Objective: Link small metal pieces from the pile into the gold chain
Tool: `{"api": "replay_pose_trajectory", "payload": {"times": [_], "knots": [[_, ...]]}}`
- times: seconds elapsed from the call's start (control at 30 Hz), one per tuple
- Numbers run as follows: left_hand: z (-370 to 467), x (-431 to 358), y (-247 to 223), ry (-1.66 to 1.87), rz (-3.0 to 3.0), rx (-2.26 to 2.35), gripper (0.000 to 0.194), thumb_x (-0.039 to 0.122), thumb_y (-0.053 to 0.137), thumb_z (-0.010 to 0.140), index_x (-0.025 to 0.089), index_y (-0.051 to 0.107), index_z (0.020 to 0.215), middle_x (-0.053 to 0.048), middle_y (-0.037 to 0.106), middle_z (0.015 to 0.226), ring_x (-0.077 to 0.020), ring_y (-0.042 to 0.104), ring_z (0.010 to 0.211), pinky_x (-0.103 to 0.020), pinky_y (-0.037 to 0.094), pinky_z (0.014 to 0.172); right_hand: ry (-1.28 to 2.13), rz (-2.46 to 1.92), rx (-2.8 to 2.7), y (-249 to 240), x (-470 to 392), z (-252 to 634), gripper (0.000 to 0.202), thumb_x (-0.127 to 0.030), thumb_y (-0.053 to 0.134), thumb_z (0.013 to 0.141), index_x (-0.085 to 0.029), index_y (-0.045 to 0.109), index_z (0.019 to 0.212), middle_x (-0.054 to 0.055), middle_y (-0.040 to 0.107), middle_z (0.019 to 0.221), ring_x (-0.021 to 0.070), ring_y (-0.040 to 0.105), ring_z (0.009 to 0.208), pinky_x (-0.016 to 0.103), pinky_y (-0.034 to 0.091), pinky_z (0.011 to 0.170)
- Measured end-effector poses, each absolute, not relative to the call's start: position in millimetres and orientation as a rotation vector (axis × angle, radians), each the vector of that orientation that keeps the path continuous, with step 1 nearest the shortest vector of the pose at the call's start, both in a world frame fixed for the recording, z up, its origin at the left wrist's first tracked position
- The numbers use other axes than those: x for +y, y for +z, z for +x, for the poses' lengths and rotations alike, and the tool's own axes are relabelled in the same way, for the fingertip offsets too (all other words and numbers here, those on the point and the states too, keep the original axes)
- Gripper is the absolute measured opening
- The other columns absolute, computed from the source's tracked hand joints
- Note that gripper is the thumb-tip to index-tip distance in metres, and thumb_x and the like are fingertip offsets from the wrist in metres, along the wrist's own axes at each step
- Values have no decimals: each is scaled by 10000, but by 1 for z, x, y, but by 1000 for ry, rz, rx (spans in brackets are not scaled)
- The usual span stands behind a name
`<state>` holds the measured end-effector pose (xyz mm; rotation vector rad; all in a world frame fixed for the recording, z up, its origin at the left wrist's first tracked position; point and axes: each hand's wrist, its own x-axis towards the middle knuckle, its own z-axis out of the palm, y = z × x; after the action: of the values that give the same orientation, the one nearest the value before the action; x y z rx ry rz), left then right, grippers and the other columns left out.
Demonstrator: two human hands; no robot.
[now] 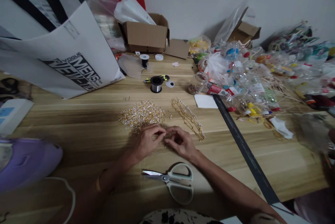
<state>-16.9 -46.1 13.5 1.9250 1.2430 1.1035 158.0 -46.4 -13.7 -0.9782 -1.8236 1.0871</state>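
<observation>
My left hand (148, 141) and my right hand (182, 142) meet fingertip to fingertip over the wooden table (104, 154). Both are closed in a pinch, and what lies between the fingers is too small to make out. Just behind my left hand spreads a pile of small gold and silver pieces (143, 112). Several beaded chains (188, 117) lie beyond my right hand. A short bit of chain (155, 152) rests below my fingers. Nearer to me are scissors (180, 182) with pale handles, their blades pointing left.
A large white bag (78, 56) stands at the left, behind a purple appliance (28, 163). Wire spools (156, 85), a cutter and a cardboard box (148, 35) are at the back. Plastic bottles (256, 87) crowd the right, near a dark strip (246, 150).
</observation>
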Motion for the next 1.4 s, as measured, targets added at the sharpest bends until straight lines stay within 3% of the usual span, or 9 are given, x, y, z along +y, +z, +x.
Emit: {"api": "replay_pose_trajectory", "payload": {"times": [0.13, 0.33, 0.57, 0.73, 0.87, 0.97, 1.17, 1.4], "knots": [[-16, -48, 11, 1084, 2060, 1223, 115, 126, 568, 793, 166, 645, 717, -41, 665, 699, -147, 608, 671, -244, 467, 637, 1163, -1004, -1754, -18, -45, 157, 172, -326, 581, 853, -170, 580, 925, 5, 611, 674, 97, 565, 486, 196, 434, 449], [-18, -47, 12, 1051, 2105, 1244, 122, 118, 555, 803, 165, 641, 730, -40, 673, 718, -145, 611, 679, -244, 466, 649, 907, -968, -1899, -14, -38, 161, 161, -284, 536, 883, -171, 626, 812, 36, 612, 727, 137, 567, 657, 242, 442, 595], [-19, -47, 11, 1019, 2069, 1276, 118, 144, 548, 817, 177, 645, 758, -38, 689, 742, -151, 624, 697, -257, 478, 662, 836, -980, -1929, -12, -38, 163, 159, -275, 506, 896, -178, 604, 816, 29, 589, 718, 136, 538, 642, 251, 427, 592], [-20, -45, 10, 1019, 1991, 1269, 115, 123, 547, 803, 172, 642, 760, -38, 693, 753, -145, 630, 704, -253, 488, 674, 632, -1023, -1761, -6, -32, 170, 182, -298, 451, 910, -202, 605, 925, 72, 620, 904, 207, 573, 887, 364, 447, 799], [-21, -44, 7, 1033, 1988, 1256, 117, 131, 546, 800, 169, 641, 743, -41, 687, 736, -145, 624, 690, -255, 482, 662, 539, -992, -1723, -1, -30, 175, 179, -294, 459, 905, -215, 595, 990, 79, 603, 970, 225, 564, 951, 412, 433, 860], [-20, -45, 7, 1054, 1990, 1248, 122, 129, 545, 803, 167, 640, 737, -39, 681, 724, -146, 617, 682, -255, 473, 660, 489, -947, -1785, 1, -32, 175, 162, -295, 520, 877, -219, 590, 1001, 82, 605, 958, 231, 566, 933, 422, 440, 845], [-19, -46, 8, 1033, 2066, 1280, 121, 123, 554, 790, 180, 649, 740, -36, 681, 731, -147, 608, 692, -261, 470, 668, 672, -925, -1959, -1, -35, 168, 135, -289, 610, 837, -199, 612, 937, 82, 624, 874, 193, 574, 777, 311, 474, 621], [-19, -46, 6, 1039, 2073, 1275, 141, 122, 535, 801, 175, 641, 724, -34, 665, 704, -141, 598, 668, -252, 456, 639, 726, -866, -2068, -2, -36, 164, 94, -217, 534, 890, -202, 626, 894, 60, 654, 811, 184, 589, 788, 326, 478, 713]]}}
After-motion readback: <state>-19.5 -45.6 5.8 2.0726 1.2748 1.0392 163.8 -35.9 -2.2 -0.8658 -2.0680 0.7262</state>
